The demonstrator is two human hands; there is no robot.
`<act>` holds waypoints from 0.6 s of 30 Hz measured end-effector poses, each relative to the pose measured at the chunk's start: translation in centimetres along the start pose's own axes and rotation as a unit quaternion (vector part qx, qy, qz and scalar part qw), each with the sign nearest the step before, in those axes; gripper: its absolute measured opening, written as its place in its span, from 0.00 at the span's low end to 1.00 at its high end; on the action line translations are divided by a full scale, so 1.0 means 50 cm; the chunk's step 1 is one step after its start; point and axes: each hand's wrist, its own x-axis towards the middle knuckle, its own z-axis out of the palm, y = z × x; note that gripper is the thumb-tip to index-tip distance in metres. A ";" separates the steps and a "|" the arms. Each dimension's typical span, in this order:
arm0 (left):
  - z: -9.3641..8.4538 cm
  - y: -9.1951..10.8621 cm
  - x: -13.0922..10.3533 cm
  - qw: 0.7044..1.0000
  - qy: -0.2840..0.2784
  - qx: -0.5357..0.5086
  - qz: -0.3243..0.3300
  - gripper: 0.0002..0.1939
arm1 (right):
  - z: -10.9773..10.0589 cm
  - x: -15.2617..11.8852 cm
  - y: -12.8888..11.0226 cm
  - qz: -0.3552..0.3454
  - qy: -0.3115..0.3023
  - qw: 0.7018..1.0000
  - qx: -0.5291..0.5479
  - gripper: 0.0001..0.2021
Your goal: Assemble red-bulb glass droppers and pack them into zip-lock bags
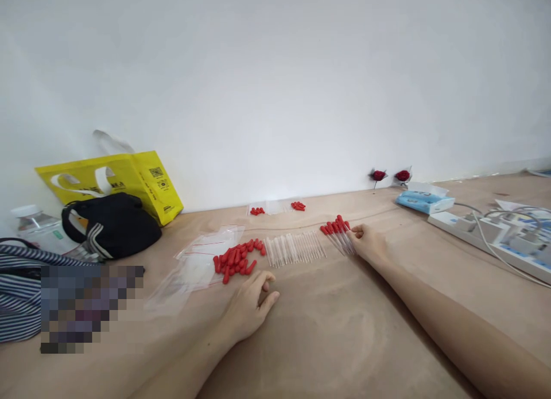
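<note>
"Head view first: what does the left hand (249, 307) have?"

"Nothing that I can see. Its fingers curl loosely, the thumb apart from them, and it is near the front of the pile of red caps (235, 257) on the desk (327, 330)."

"And the right hand (368, 245)?"

"Thumb and fingers are drawn close together at the right edge of the red-capped tubes (338, 229). The fingertips are too small to read, so I can't tell whether it grips one."

"How do those tubes lie?"

"Side by side and slanting, red ends toward the wall (275, 89). Between them and the pile runs a row of clear tubes (296, 248)."

"What else is about?"

"Clear plastic bags (183, 275) lie just left of the pile. Two small groups of red caps sit farther back, near the wall. At far left, a yellow bag (159, 186) stands behind a black bag (124, 227). On the right, a blue packet (424, 201) is next to a white power strip (477, 238), with two red flowers (379, 175) by the wall."
</note>
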 end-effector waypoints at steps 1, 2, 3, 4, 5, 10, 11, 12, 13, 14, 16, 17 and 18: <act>0.000 0.000 0.000 1.000 -0.002 0.003 0.001 0.06 | 0.001 -0.001 0.000 0.003 -0.004 1.000 -0.007 0.13; 0.000 -0.001 -0.001 1.000 -0.004 0.007 0.001 0.06 | 0.001 -0.002 -0.001 0.004 -0.008 1.000 -0.012 0.13; 0.000 -0.001 -0.001 1.000 -0.007 0.010 0.002 0.06 | 0.001 -0.004 -0.001 0.003 -0.012 1.000 -0.016 0.13; 0.000 -0.001 -0.001 1.000 -0.009 0.013 0.004 0.06 | 0.001 -0.005 -0.002 0.002 -0.016 1.000 -0.020 0.13; -0.001 -0.001 -0.002 1.000 -0.011 0.016 0.007 0.06 | 0.000 -0.006 -0.002 -0.001 -0.018 1.000 -0.023 0.13; -0.004 0.001 -0.002 1.000 -0.020 0.023 0.008 0.05 | -0.008 -0.008 -0.003 -0.019 -0.008 0.999 -0.044 0.12; -0.004 0.002 -0.001 1.000 -0.020 0.023 0.007 0.05 | -0.009 -0.010 -0.005 -0.024 -0.004 0.999 -0.046 0.12; -0.004 0.002 -0.001 0.999 -0.020 0.024 0.007 0.05 | -0.010 -0.012 -0.008 -0.030 -0.002 0.999 -0.045 0.12; -0.004 0.001 0.000 1.000 -0.018 0.024 0.008 0.05 | -0.009 -0.016 -0.013 -0.038 -0.005 0.998 -0.041 0.12; -0.003 0.000 0.001 1.000 -0.016 0.023 0.011 0.05 | -0.008 -0.022 -0.019 -0.051 -0.012 0.998 -0.036 0.12; -0.002 -0.003 0.002 1.000 -0.009 0.022 0.014 0.04 | -0.003 -0.036 -0.037 -0.083 -0.037 0.995 -0.030 0.13; -0.002 -0.006 0.004 1.000 -0.005 0.021 0.015 0.04 | 0.000 -0.043 -0.047 -0.097 -0.051 0.993 -0.034 0.13; -0.002 -0.008 0.005 1.000 0.001 0.023 0.015 0.03 | 0.004 -0.050 -0.058 -0.108 -0.064 0.991 -0.044 0.13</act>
